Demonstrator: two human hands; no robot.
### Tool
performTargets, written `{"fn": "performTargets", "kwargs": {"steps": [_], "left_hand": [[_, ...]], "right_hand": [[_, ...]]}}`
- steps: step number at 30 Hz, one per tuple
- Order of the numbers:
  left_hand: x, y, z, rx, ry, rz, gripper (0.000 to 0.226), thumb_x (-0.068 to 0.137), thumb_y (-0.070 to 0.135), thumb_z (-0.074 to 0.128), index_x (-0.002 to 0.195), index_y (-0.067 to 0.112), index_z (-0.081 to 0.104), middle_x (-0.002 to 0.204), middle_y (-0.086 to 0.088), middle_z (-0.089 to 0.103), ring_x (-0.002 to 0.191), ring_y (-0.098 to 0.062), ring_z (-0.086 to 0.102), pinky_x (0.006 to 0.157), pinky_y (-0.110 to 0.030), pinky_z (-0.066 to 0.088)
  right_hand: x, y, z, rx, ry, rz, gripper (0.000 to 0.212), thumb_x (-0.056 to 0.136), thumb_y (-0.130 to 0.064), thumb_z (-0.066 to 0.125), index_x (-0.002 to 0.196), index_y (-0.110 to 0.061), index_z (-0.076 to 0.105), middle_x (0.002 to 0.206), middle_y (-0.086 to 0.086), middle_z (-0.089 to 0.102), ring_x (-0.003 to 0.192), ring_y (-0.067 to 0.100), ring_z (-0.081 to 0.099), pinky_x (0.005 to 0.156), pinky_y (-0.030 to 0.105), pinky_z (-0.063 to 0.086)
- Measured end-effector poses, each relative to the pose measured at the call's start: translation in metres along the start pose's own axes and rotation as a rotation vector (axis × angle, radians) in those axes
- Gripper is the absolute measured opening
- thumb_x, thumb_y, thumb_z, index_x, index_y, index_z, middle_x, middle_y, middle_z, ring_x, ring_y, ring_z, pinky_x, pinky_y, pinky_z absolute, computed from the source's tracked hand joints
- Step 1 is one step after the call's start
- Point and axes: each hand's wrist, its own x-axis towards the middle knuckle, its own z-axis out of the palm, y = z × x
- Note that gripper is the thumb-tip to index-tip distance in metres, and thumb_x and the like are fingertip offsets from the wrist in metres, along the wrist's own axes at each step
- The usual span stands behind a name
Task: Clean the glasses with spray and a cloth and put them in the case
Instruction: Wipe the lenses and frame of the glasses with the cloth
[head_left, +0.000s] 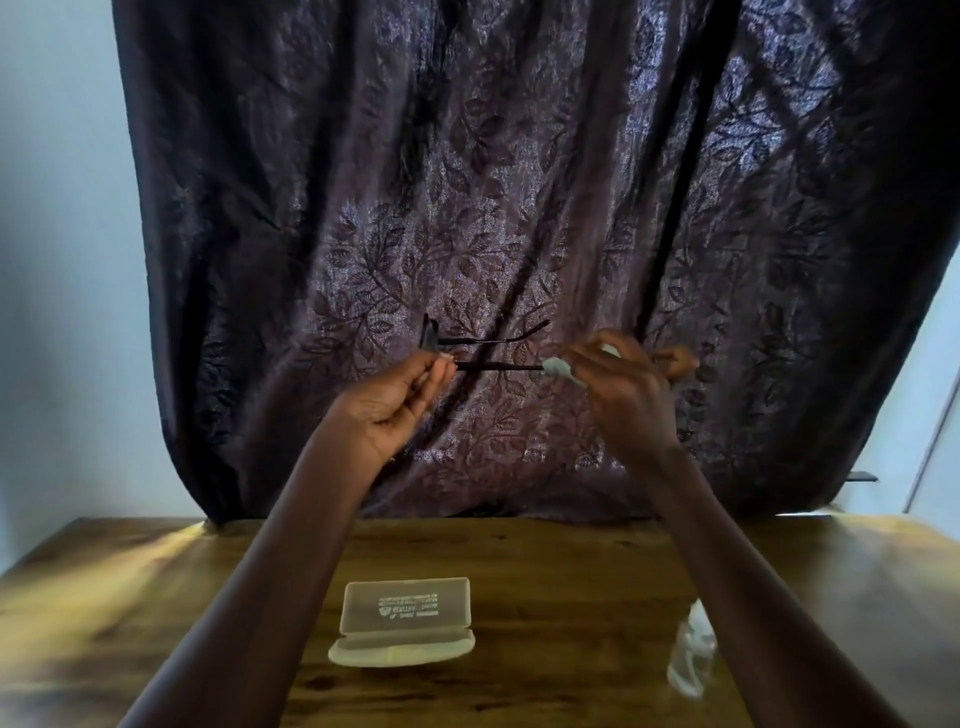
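I hold dark-framed glasses (483, 340) up in front of the curtain, their temples unfolded and pointing right. My left hand (395, 400) pinches the frame near the hinge of the nearer temple. My right hand (623, 384) grips a pale cloth (558, 368) wrapped around the tip of that temple. Down on the wooden table (545, 561) lies the translucent glasses case (402, 618), lid open. A small clear spray bottle (693, 649) stands at the right, partly behind my right forearm.
A dark leaf-patterned curtain (519, 182) hangs behind the table, with pale wall on both sides. The table's far edge runs just under the curtain's hem.
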Motion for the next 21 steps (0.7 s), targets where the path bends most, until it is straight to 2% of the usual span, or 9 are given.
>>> {"fn": "performTargets", "kwargs": {"steps": [2,5,8,11,13,15,17,19,21], "left_hand": [[-0.002,0.001,0.0,-0.005,-0.007,-0.008,0.021,0.084,-0.002,0.052,0.064,-0.003,0.059,0.045,-0.012,0.063,0.044,-0.01,0.064,0.04,-0.011,0.047],[-0.003,0.001,0.002,-0.021,-0.014,-0.01,0.019,0.084,-0.002,0.052,0.066,-0.003,0.058,0.045,-0.012,0.063,0.044,-0.01,0.064,0.04,-0.011,0.048],[-0.004,0.001,0.004,-0.043,-0.001,-0.002,0.02,0.084,-0.003,0.052,0.065,-0.004,0.057,0.044,-0.012,0.062,0.042,-0.009,0.063,0.04,-0.011,0.048],[-0.005,-0.008,0.011,0.0,-0.001,0.014,0.019,0.083,-0.005,0.053,0.064,-0.004,0.058,0.044,-0.011,0.063,0.043,-0.008,0.063,0.04,-0.011,0.048],[-0.007,-0.017,0.018,0.043,-0.02,0.03,0.028,0.082,-0.007,0.053,0.055,-0.005,0.06,0.043,-0.01,0.063,0.042,-0.007,0.062,0.041,-0.01,0.049],[-0.006,-0.022,0.025,0.062,-0.031,0.054,0.042,0.082,-0.008,0.052,0.041,-0.002,0.061,0.041,-0.008,0.062,0.041,-0.007,0.062,0.041,-0.01,0.049],[-0.007,-0.02,0.026,0.072,-0.023,0.064,0.042,0.081,-0.008,0.052,0.04,-0.002,0.06,0.04,-0.008,0.062,0.04,-0.007,0.061,0.04,-0.01,0.048],[-0.01,-0.016,0.024,0.072,-0.017,0.053,0.032,0.081,-0.008,0.053,0.05,-0.005,0.059,0.042,-0.01,0.062,0.041,-0.008,0.062,0.04,-0.011,0.048],[-0.013,-0.013,0.02,0.062,-0.016,0.037,0.026,0.081,-0.007,0.053,0.056,-0.004,0.058,0.043,-0.012,0.063,0.042,-0.009,0.063,0.04,-0.011,0.048]], "right_hand": [[0.002,0.012,-0.003,-0.062,0.003,-0.014,0.025,0.066,0.011,0.074,0.087,-0.002,0.072,0.088,0.01,0.074,0.094,0.03,0.064,0.065,0.041,0.057],[0.006,0.02,-0.002,-0.098,0.026,0.045,0.023,0.066,0.009,0.073,0.087,0.0,0.071,0.089,0.014,0.072,0.102,0.031,0.058,0.082,0.043,0.048],[0.003,0.01,-0.003,-0.076,0.019,0.027,0.022,0.065,0.006,0.074,0.086,0.002,0.072,0.09,0.014,0.073,0.099,0.034,0.064,0.075,0.05,0.053],[0.004,-0.017,0.001,-0.033,0.032,-0.019,0.017,0.07,0.0,0.073,0.086,-0.001,0.072,0.087,0.01,0.074,0.09,0.028,0.068,0.07,0.048,0.053],[0.009,-0.04,0.007,0.006,0.03,-0.027,0.014,0.074,-0.005,0.068,0.087,-0.002,0.072,0.084,0.01,0.074,0.081,0.025,0.07,0.07,0.042,0.053],[0.013,-0.058,0.01,0.048,0.031,0.01,0.021,0.077,-0.015,0.058,0.087,-0.003,0.072,0.085,0.009,0.074,0.078,0.024,0.07,0.071,0.039,0.052],[0.016,-0.062,0.01,0.088,0.03,0.019,0.03,0.076,-0.019,0.051,0.089,-0.001,0.072,0.087,0.011,0.074,0.078,0.025,0.07,0.074,0.04,0.052],[0.014,-0.058,0.007,0.05,0.053,-0.004,0.02,0.075,-0.016,0.063,0.086,-0.003,0.073,0.086,0.008,0.074,0.077,0.022,0.07,0.076,0.032,0.041],[0.01,-0.046,0.007,0.014,0.058,-0.001,0.015,0.071,-0.012,0.073,0.083,-0.003,0.073,0.083,0.009,0.075,0.074,0.022,0.07,0.073,0.032,0.031]]}}
